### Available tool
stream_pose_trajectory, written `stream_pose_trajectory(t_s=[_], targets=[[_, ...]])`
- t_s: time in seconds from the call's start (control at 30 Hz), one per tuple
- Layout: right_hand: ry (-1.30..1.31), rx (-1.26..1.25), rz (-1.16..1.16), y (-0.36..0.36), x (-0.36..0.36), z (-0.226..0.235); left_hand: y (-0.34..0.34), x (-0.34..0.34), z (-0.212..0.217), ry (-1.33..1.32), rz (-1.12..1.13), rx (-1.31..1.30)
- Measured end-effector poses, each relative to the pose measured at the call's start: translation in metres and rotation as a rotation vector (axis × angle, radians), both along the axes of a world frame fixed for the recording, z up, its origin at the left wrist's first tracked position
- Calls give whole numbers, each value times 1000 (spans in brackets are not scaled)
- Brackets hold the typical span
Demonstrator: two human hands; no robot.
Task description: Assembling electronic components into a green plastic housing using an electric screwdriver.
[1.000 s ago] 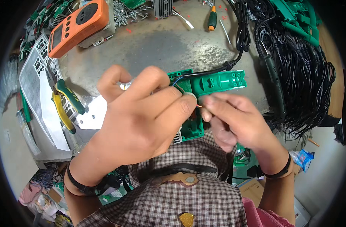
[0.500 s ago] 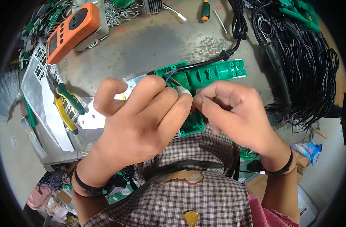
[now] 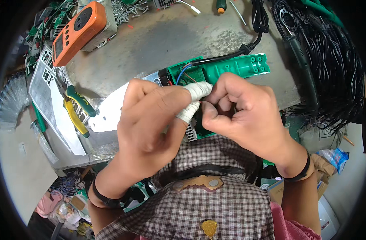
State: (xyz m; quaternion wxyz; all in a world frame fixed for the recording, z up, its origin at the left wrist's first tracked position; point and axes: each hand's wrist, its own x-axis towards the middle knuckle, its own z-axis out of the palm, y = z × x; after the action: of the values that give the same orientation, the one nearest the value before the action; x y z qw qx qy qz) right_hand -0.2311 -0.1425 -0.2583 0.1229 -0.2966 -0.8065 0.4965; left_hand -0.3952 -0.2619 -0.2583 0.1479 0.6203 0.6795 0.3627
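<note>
A green plastic tool housing (image 3: 235,66) lies open at the near edge of the grey workbench (image 3: 171,44), with a black power cord (image 3: 247,46) and thin coloured wires entering it. My left hand (image 3: 151,116), two fingertips wrapped in white tape, grips the housing's left end. My right hand (image 3: 239,112) curls over its lower middle, fingers pinched close to the taped fingertips. What the fingertips pinch is hidden.
An orange meter (image 3: 77,32) sits at the back left. Green-and-yellow pliers (image 3: 77,110) rest on a metal plate (image 3: 111,112) to the left. A bundle of black cables (image 3: 331,64) fills the right side. Screws (image 3: 129,10) lie at the back.
The housing has shifted up and to the right in the view. Both hands closed tighter together over its lower part, and the right hand's fingers curled in.
</note>
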Motion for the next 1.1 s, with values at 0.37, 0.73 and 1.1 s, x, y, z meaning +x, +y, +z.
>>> stream_pose_trajectory(t_s=[0.37, 0.73, 1.1], targets=[[343, 550, 184, 17, 10, -24, 8, -10, 26, -175, -3, -286], [276, 532, 121, 26, 13, -25, 12, -6, 33, 242, -132, -231], [349, 513, 48, 31, 32, -37, 26, 11, 45, 426, -107, -404]])
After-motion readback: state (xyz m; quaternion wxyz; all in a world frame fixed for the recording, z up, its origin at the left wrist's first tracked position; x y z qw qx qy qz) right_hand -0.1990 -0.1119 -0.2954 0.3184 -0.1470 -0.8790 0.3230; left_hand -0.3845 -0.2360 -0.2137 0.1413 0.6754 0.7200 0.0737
